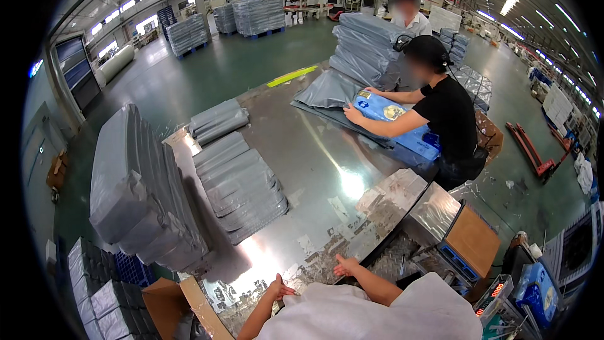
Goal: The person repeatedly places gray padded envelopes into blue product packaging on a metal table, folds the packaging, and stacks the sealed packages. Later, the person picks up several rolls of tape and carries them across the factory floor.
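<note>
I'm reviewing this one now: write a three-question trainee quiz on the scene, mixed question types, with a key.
1. True or false: the person's right hand holds a knife.
2. The co-worker in black is handling: A) a red pallet jack; B) a blue package; C) a cardboard tube.
3. Fill in: at the metal table, the person's ____ hand is nearer the open cardboard box.

Key: 1. False; 2. B; 3. left.
</note>
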`<action>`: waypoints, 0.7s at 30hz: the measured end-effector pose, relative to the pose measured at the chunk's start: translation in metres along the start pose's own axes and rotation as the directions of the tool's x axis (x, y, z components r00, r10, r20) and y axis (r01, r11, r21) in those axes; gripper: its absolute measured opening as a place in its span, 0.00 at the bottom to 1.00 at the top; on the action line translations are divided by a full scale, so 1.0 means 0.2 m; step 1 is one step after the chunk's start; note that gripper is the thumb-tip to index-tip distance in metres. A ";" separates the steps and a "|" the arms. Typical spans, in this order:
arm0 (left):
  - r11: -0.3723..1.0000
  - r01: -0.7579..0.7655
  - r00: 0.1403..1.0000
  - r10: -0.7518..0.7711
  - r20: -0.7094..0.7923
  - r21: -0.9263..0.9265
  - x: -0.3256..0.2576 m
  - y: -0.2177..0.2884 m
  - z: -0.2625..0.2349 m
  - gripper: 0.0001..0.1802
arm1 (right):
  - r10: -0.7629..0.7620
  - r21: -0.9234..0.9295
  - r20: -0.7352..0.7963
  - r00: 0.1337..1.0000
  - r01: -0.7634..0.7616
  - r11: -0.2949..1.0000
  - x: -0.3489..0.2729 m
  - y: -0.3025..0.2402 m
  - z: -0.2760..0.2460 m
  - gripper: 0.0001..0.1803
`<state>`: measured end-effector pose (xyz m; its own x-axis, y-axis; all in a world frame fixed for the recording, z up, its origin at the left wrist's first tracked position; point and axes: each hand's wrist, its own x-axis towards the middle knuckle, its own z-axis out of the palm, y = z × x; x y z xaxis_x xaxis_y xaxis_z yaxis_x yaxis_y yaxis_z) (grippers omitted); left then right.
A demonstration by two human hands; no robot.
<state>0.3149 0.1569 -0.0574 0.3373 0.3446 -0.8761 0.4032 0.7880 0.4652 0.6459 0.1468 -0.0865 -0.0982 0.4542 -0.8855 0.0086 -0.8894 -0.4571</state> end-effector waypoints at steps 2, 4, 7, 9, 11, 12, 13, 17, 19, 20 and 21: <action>1.000 -0.004 1.000 0.004 0.013 -0.007 0.01 -0.02 -0.02 0.51 | 0.011 0.014 0.000 1.000 -0.011 1.000 -0.02 -0.01 0.01 0.38; 1.000 -0.015 0.999 0.015 0.037 0.002 0.01 -0.02 -0.03 0.51 | 0.002 0.024 -0.004 1.000 -0.001 1.000 -0.03 -0.01 0.01 0.38; 1.000 -0.013 1.000 0.013 0.010 -0.004 0.00 -0.01 -0.01 0.51 | -0.011 0.021 -0.020 1.000 0.012 1.000 -0.04 -0.01 0.01 0.38; 1.000 -0.009 1.000 0.009 -0.005 0.002 -0.03 0.02 0.02 0.51 | -0.010 0.023 -0.031 0.999 0.011 1.000 -0.04 -0.01 0.00 0.38; 1.000 -0.004 1.000 0.004 0.005 -0.013 -0.03 0.02 0.01 0.51 | 0.000 0.031 -0.030 1.000 0.001 1.000 -0.03 0.00 0.00 0.38; 1.000 -0.001 1.000 0.002 0.022 -0.032 -0.01 0.00 0.00 0.51 | -0.001 0.031 -0.021 1.000 0.002 1.000 -0.04 0.00 0.01 0.38; 0.999 0.002 0.999 0.000 0.040 -0.050 0.01 -0.01 -0.02 0.51 | -0.002 0.031 -0.012 1.000 0.003 1.000 -0.04 -0.01 0.01 0.38; 0.998 0.003 0.999 0.001 0.045 -0.069 0.04 -0.04 -0.03 0.51 | -0.014 0.015 -0.029 0.999 0.015 1.000 -0.03 0.00 0.01 0.38; 0.997 0.026 0.999 -0.024 0.028 -0.077 0.04 -0.02 -0.02 0.51 | -0.012 0.014 -0.033 0.999 0.013 1.000 -0.02 0.00 0.00 0.38; 0.997 0.025 0.999 -0.023 0.027 -0.076 0.04 -0.02 -0.02 0.51 | -0.012 0.012 -0.034 0.999 0.012 1.000 -0.02 0.00 0.01 0.38; 0.997 0.023 0.999 -0.021 0.027 -0.075 0.03 -0.01 -0.02 0.51 | -0.015 0.017 -0.035 0.999 0.015 1.000 -0.03 0.00 0.01 0.38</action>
<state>0.3126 0.1583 -0.0641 0.3510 0.3139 -0.8822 0.3462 0.8319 0.4338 0.6449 0.1448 -0.0809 -0.0632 0.4687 -0.8811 -0.0095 -0.8831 -0.4691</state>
